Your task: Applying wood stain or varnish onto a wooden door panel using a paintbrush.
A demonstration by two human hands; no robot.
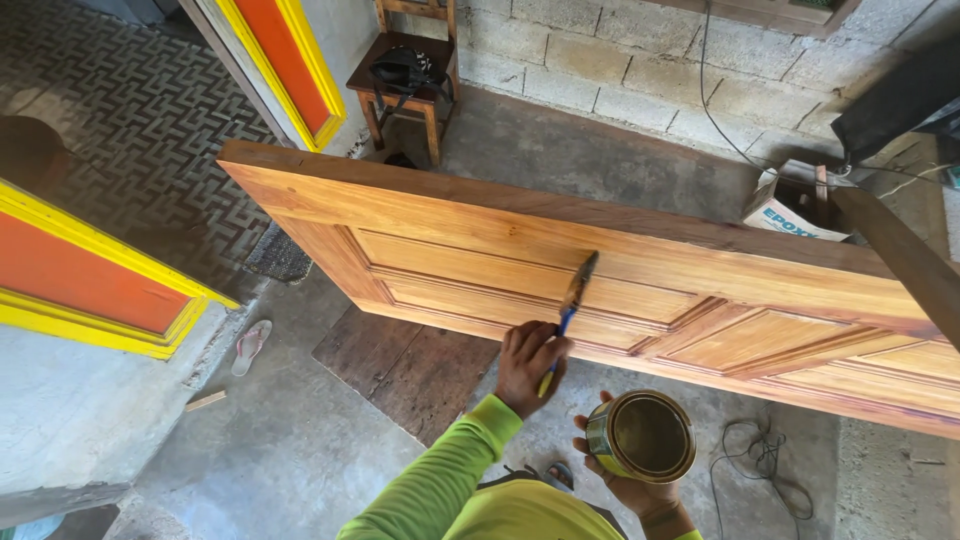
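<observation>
Currently: left hand [527, 363] fingers closed on paintbrush [574, 292], bristles touching wooden door [700, 290] panel near its lower edge; right hand [630, 480] gripping open tin can [642, 436], bare floor below.

Paintbrush [577, 285] on wooden door [480, 235], can [640, 436] below

A torn white cardboard box [790, 208] with blue print sits at two o'clock, behind the door [620, 270].
</observation>
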